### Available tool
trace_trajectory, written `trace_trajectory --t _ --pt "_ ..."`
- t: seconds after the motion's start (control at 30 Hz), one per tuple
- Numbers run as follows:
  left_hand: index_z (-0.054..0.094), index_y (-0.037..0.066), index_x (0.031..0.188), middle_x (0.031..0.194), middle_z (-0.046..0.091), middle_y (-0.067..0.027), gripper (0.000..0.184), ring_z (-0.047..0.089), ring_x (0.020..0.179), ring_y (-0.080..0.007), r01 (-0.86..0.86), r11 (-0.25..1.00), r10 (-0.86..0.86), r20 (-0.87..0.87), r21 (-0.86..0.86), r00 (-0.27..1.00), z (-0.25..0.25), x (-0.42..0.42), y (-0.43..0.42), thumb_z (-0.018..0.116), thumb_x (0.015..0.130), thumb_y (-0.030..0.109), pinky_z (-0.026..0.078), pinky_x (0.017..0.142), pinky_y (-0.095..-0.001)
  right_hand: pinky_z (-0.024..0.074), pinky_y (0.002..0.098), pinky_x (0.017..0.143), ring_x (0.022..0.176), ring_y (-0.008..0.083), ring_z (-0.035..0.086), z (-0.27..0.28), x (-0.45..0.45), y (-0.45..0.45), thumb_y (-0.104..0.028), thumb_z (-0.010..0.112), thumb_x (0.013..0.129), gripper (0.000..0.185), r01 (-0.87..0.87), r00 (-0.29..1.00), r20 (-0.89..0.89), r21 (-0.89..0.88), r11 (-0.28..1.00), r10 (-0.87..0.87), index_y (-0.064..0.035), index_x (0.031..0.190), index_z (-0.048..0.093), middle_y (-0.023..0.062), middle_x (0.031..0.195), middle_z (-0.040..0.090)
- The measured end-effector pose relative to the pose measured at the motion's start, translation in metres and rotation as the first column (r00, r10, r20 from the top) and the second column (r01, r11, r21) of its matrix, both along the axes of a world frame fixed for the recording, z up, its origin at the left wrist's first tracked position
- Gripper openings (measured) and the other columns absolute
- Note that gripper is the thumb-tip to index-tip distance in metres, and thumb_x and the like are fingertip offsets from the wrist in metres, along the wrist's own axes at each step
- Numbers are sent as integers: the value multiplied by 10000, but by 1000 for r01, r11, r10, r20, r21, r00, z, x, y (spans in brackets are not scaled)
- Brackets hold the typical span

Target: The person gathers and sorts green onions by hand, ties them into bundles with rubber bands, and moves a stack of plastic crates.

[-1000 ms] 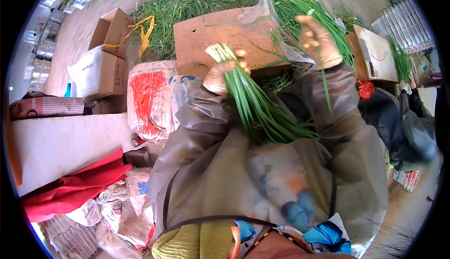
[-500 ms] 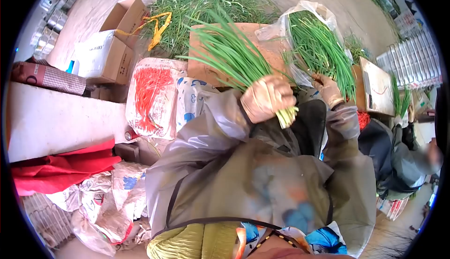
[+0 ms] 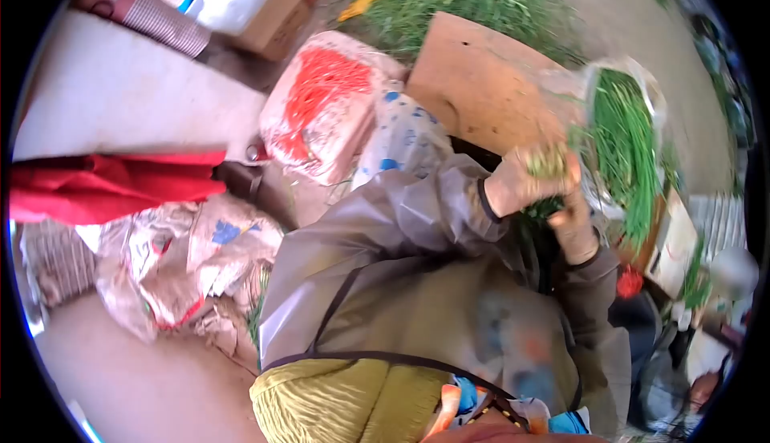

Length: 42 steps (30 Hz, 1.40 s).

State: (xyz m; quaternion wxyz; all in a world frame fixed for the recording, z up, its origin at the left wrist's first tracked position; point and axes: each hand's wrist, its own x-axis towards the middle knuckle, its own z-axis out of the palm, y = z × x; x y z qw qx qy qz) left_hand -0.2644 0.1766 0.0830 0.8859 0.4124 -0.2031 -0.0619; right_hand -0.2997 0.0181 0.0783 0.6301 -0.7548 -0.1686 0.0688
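Observation:
My left hand (image 3: pixel 513 188), in a pale glove, is closed around a bunch of chives (image 3: pixel 547 162). The pale cut ends of the bunch point up toward me, and some dark green leaves show beneath the hand. Just below and to the right, my right hand (image 3: pixel 573 233) is close against the bunch, its fingers smeared by motion. Whether it grips the leaves is not visible. To the right of both hands lie more long chives (image 3: pixel 626 146) in an open clear plastic bag (image 3: pixel 654 94).
A brown board (image 3: pixel 489 74) lies ahead, with loose green stalks (image 3: pixel 465 2) heaped behind it. Red ties (image 3: pixel 321 82) rest on a wrapped pack (image 3: pixel 321 154) to the left. A co-worker's hand (image 3: pixel 704 391) shows at far right.
The view has swung to the right. My left hand has turned the bunch so its cut ends face up, and my right hand has left the bag and come in beside it.

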Motion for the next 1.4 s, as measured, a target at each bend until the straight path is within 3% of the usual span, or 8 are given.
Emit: trace_trajectory --t 0.1,0.47,0.53,0.77,1.03,1.07,1.2,1.4 --pt "523 31 979 869 580 -47 288 567 836 -143 -154 885 -132 -553 -439 823 -37 15 11 673 754 130 458 730 -272 410 348 871 1065 288 512 -39 2 40 -215 750 647 799 184 983 68 -482 857 -173 2 1287 325 189 1177 500" --pt "480 56 1185 955 567 -76 490 553 816 -141 -325 890 438 -408 319 801 -169 142 205 666 733 25 467 735 -270 412 257 536 572 128 514 -96 88 38 -127 638 753 166 258 841 -468 -97 961 -273 -20 820 531 27 644 538" --pt "509 16 1127 900 578 -71 377 569 792 -163 -215 312 649 -42 926 759 -247 175 277 629 777 89 471 692 -281 402 267 519 549 133 495 -118 94 22 -148 635 767 161 253 854 -420 -181 950 -307 -35 766 520 22 620 513" --pt "572 30 954 905 619 -169 243 611 816 -280 26 -159 655 86 987 750 -308 232 305 576 791 210 479 694 -377 427 296 512 599 178 538 -172 115 32 -179 661 735 274 96 835 -525 -157 983 -165 -23 920 534 55 683 555" --pt "627 68 962 970 619 -150 305 599 891 -273 -2 -136 646 90 991 758 -265 222 303 574 784 310 461 788 -333 444 315 764 865 200 526 -124 220 -7 -131 716 649 545 -30 949 -274 -571 820 -155 -7 1134 502 63 991 566" --pt "641 79 956 949 629 -138 298 601 892 -250 22 -141 639 74 990 765 -250 223 298 574 785 314 463 775 -328 450 325 734 804 215 538 -251 238 -97 -103 709 634 536 66 861 -473 -259 964 -186 -7 1116 495 65 933 566" --pt "651 100 956 939 635 -107 268 610 860 -241 -41 -138 407 95 990 909 -163 238 241 580 783 292 472 753 -323 375 260 421 485 134 458 -254 263 -207 -54 620 703 330 504 705 -465 -203 839 -536 -41 999 475 39 638 490" --pt "657 92 866 831 624 -113 171 611 777 -258 -444 -27 -59 441 896 895 -211 253 83 556 752 170 488 650 -376 389 293 451 548 150 480 -196 185 -185 -117 610 797 264 382 878 -345 90 920 -332 -12 1014 502 59 777 551"
